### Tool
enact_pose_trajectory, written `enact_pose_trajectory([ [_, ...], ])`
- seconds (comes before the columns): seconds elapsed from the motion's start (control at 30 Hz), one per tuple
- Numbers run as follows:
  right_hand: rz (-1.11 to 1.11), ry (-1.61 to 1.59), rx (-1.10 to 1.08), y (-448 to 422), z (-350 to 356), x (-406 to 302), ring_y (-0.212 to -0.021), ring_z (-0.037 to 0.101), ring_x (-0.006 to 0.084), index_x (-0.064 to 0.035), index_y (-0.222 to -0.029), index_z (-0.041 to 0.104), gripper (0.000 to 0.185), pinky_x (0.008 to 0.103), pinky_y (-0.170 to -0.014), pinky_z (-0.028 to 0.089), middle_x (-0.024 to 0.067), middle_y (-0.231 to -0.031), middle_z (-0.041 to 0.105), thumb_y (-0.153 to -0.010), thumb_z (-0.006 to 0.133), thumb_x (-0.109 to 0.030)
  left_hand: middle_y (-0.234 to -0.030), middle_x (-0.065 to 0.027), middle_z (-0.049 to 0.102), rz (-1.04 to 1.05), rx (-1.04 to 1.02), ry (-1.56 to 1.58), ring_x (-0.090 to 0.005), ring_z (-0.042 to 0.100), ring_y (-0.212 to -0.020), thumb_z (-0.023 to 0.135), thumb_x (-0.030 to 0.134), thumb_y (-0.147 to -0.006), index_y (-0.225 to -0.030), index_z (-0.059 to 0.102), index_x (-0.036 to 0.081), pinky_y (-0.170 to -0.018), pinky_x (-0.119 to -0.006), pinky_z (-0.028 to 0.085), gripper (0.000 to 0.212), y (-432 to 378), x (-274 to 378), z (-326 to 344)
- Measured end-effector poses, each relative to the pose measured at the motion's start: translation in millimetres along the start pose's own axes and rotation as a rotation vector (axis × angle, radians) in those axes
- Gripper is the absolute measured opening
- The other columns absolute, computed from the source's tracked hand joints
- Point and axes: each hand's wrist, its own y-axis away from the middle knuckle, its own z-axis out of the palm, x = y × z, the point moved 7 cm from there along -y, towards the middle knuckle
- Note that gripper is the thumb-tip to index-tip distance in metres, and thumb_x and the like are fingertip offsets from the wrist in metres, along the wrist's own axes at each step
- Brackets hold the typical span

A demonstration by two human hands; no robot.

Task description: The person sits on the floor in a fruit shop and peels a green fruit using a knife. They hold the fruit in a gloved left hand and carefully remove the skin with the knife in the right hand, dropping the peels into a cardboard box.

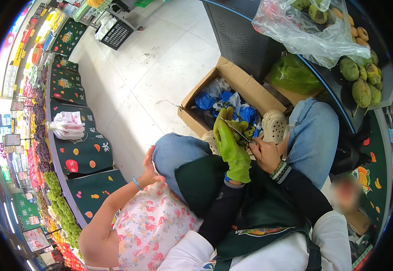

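My left hand [228, 145], in a lime-green rubber glove, is over the near side of an open cardboard box [267, 95]. Its fingers point away from me, and whether its palm holds anything cannot be told. From the right, my bare right hand [266, 154] grips a thin knife [239, 131], its handle mostly hidden by the fingers. The blade runs up and left beside the glove. Beneath the hands, the box holds crumpled blue and clear plastic [247, 114], with greenish-brown scraps near the glove.
At my left, another person's hand [150, 169] is beside my knee. A dark counter [325, 79] at the right bears green mangoes [361, 91] and a clear plastic bag [294, 37]. My beige clogs [273, 126] flank the box. A fruit display [59, 200] lines the far left.
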Motion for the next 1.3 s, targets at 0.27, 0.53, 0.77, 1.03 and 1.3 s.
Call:
enact_pose_trajectory([
  [0.27, -0.094, 0.035, -0.021, 3, 6, 0, -0.06, 0.063, 0.0339, -0.0046, -0.081, 0.057, 0.034, 0.0431, -0.055, 0.048, 0.011, -0.063, 0.063, -0.095, 0.057, -0.036, -0.106, -0.011, 0.065, -0.197, -0.048, 0.278, -0.0182, 0.062, -0.072, 0.045, 0.048, -0.099, -0.122, 0.057, 0.006, -0.06, -0.03, 0.052, 0.049, -6, -3, -8],
  [0.53, -0.057, 0.273, -0.066, 3, 10, 31, -0.061, 0.063, 0.0363, -0.0063, -0.09, 0.06, 0.035, 0.0469, -0.056, 0.049, 0.0132, -0.065, 0.063, -0.091, 0.06, -0.041, -0.097, -0.0126, 0.065, -0.595, -0.276, 0.428, -0.027, 0.061, -0.076, 0.044, 0.051, -0.094, -0.113, 0.06, 0.004, -0.062, -0.034, 0.05, 0.053, -16, -54, -13],
  [0.77, -0.082, 0.353, 0.036, -6, 15, 28, -0.06, 0.064, 0.0323, -0.0073, -0.096, 0.06, 0.036, 0.0433, -0.053, 0.05, 0.0094, -0.065, 0.064, -0.09, 0.061, -0.043, -0.103, -0.0135, 0.062, -0.642, -0.387, 0.514, -0.0293, 0.057, -0.086, 0.047, 0.051, -0.089, -0.115, 0.058, 0.003, -0.069, -0.04, 0.044, 0.056, -9, -66, -5],
  [1.03, -0.183, 0.427, 0.107, 2, 18, 23, -0.057, 0.064, 0.0275, -0.0094, -0.086, 0.058, 0.033, 0.0389, -0.048, 0.049, 0.0065, -0.063, 0.063, -0.088, 0.064, -0.042, -0.111, -0.0162, 0.058, -0.398, -0.324, 0.074, -0.033, 0.053, -0.099, 0.053, 0.053, -0.083, -0.12, 0.055, 0.002, -0.081, -0.049, 0.038, 0.063, -8, -36, -22],
  [1.3, -0.194, 0.379, 0.092, -1, 21, 16, -0.055, 0.063, 0.0257, -0.0102, -0.081, 0.056, 0.032, 0.0373, -0.047, 0.048, 0.005, -0.062, 0.061, -0.088, 0.065, -0.041, -0.119, -0.0189, 0.055, 0.746, -0.907, -1.407, -0.0367, 0.049, -0.111, 0.058, 0.054, -0.077, -0.125, 0.052, 0.001, -0.092, -0.058, 0.031, 0.072, -44, 125, -83],
])
